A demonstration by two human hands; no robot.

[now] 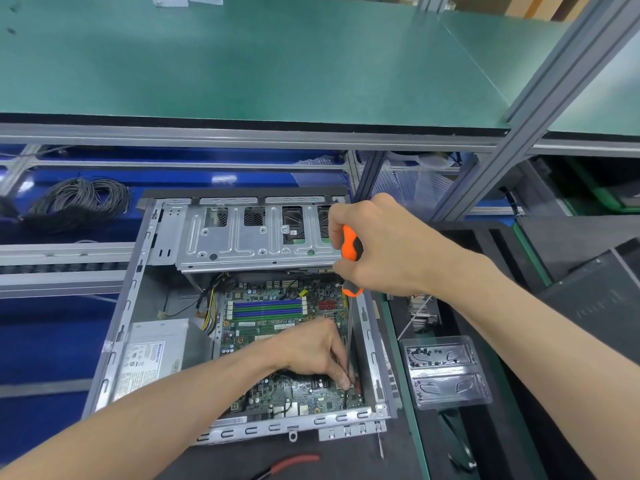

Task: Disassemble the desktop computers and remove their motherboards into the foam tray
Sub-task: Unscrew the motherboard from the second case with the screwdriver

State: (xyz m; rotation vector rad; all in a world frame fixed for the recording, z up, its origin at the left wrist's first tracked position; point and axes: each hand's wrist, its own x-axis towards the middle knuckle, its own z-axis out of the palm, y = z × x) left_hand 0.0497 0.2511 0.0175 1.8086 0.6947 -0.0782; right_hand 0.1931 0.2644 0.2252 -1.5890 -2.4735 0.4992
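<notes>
An open desktop case (114,341) lies on the bench with its green motherboard (277,327) inside. My right hand (377,247) grips the orange and black handle of a screwdriver (351,244) held upright over the board's right side. Its thin shaft runs down to the board near the front right corner. My left hand (311,348) rests on the motherboard and pinches the shaft close to its tip. A silver drive cage (256,237) spans the far end of the case, and a power supply (152,355) sits at its left.
A clear plastic tray (446,372) with several small screws sits right of the case on dark foam (512,427). Red-handled pliers (294,462) lie at the near edge. A coil of black cable (79,202) rests at the far left. A green shelf (242,64) overhangs the bench.
</notes>
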